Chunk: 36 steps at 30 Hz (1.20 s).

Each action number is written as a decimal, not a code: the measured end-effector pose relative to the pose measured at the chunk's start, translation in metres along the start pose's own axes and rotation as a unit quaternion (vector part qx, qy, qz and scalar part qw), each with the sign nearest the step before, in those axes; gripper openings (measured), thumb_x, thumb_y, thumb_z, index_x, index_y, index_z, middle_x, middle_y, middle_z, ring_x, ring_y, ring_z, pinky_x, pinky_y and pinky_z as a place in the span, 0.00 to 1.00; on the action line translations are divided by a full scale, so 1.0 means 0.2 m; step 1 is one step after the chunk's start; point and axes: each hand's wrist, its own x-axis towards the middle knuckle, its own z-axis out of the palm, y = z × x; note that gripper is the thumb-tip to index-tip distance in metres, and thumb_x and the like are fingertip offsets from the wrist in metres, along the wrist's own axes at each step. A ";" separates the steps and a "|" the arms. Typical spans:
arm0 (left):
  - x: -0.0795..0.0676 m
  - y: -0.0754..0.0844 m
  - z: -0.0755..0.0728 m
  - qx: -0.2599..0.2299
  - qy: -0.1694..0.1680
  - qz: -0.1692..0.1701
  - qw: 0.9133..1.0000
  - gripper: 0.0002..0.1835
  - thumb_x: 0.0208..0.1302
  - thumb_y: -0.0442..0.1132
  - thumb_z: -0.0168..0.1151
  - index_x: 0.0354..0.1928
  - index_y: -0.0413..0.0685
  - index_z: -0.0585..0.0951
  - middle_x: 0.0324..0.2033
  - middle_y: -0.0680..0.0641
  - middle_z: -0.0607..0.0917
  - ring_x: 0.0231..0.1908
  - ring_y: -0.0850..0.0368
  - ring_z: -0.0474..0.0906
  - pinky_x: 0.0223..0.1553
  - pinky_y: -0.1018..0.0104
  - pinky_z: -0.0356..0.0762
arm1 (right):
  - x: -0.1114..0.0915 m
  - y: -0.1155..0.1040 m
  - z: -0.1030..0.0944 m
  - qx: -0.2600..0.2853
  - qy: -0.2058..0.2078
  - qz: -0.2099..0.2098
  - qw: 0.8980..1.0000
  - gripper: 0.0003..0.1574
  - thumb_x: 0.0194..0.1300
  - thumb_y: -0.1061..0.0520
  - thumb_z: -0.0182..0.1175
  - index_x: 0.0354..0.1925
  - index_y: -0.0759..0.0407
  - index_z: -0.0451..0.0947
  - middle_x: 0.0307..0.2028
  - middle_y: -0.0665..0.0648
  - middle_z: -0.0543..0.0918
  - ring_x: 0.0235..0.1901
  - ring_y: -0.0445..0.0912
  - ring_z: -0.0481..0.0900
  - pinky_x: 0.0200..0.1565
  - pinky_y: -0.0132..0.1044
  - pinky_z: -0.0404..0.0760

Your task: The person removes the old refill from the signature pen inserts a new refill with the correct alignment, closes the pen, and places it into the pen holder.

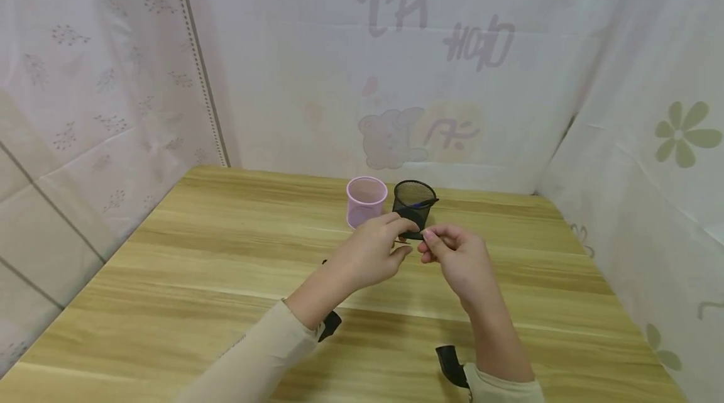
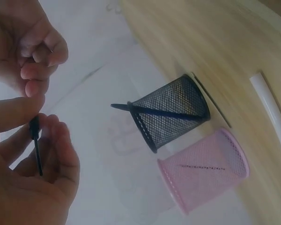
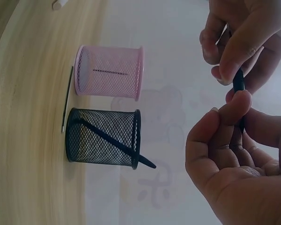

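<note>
My left hand [image 1: 370, 252] and right hand [image 1: 460, 258] meet over the table, just in front of two mesh pen cups. Between them is a slim black pen part [image 3: 239, 82], which the fingertips of both hands pinch from opposite ends. A thin dark rod [image 2: 38, 157] runs from that part in front of the left palm. Curled fingers hide much of the piece. Behind the hands, the black mesh cup [image 1: 415, 192] holds a dark pen [image 3: 112, 141] leaning out over its rim. To its left stands the pink mesh cup [image 1: 366, 202].
A thin dark stick [image 3: 67, 101] lies on the wooden table [image 1: 237, 246] beside the cups. Through the pink mesh shows a short dark dotted line [image 3: 110, 72]. In the left wrist view a white rod [image 2: 271, 103] lies farther along the table. Printed cloth [image 1: 294, 76] hangs behind.
</note>
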 end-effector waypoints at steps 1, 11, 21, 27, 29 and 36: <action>0.00 0.00 0.00 0.005 0.001 0.001 1.000 0.18 0.72 0.36 0.69 0.62 0.45 0.83 0.53 0.47 0.87 0.53 0.54 0.85 0.56 0.64 0.84 | 0.00 0.00 0.00 0.003 0.002 0.001 1.000 0.16 0.82 0.56 0.58 0.54 0.69 0.81 0.32 0.48 0.87 0.32 0.40 0.84 0.46 0.30 0.84; -0.01 0.00 -0.05 0.001 0.013 -0.019 1.000 0.39 0.67 0.35 0.72 0.77 0.56 0.68 0.76 0.44 0.67 0.75 0.42 0.67 0.69 0.47 0.77 | 0.01 -0.01 -0.05 0.015 0.006 0.002 1.000 0.20 0.83 0.56 0.56 0.60 0.72 0.78 0.34 0.49 0.88 0.33 0.38 0.85 0.45 0.26 0.85; -0.09 -0.18 -0.09 0.047 0.004 -0.097 0.994 0.17 0.68 0.35 0.70 0.58 0.50 0.84 0.49 0.49 0.90 0.48 0.52 0.87 0.45 0.55 0.86 | 0.01 -0.01 -0.10 0.027 0.024 0.008 0.999 0.21 0.83 0.57 0.55 0.62 0.73 0.77 0.32 0.45 0.87 0.32 0.36 0.84 0.45 0.27 0.86; -0.16 -0.30 -0.08 0.113 -0.105 -0.120 0.981 0.08 0.67 0.37 0.73 0.47 0.50 0.89 0.40 0.51 0.91 0.40 0.53 0.87 0.42 0.53 0.84 | 0.01 0.00 -0.11 0.025 0.023 0.012 0.999 0.21 0.83 0.56 0.55 0.61 0.72 0.77 0.34 0.46 0.88 0.33 0.36 0.84 0.46 0.27 0.86; -0.18 -0.34 -0.07 0.133 -0.149 -0.123 0.972 0.09 0.66 0.38 0.74 0.47 0.51 0.90 0.43 0.50 0.91 0.44 0.51 0.87 0.46 0.51 0.85 | 0.01 0.00 -0.11 0.027 0.022 0.011 0.999 0.21 0.83 0.57 0.55 0.61 0.73 0.77 0.34 0.46 0.88 0.34 0.37 0.85 0.46 0.28 0.86; -0.24 -0.44 -0.01 0.161 -0.195 -0.124 0.959 0.08 0.62 0.36 0.77 0.42 0.54 0.91 0.40 0.53 0.88 0.41 0.54 0.84 0.43 0.53 0.85 | 0.01 0.01 -0.09 0.024 0.013 0.005 1.000 0.22 0.83 0.58 0.55 0.63 0.75 0.76 0.33 0.44 0.87 0.34 0.37 0.84 0.46 0.27 0.86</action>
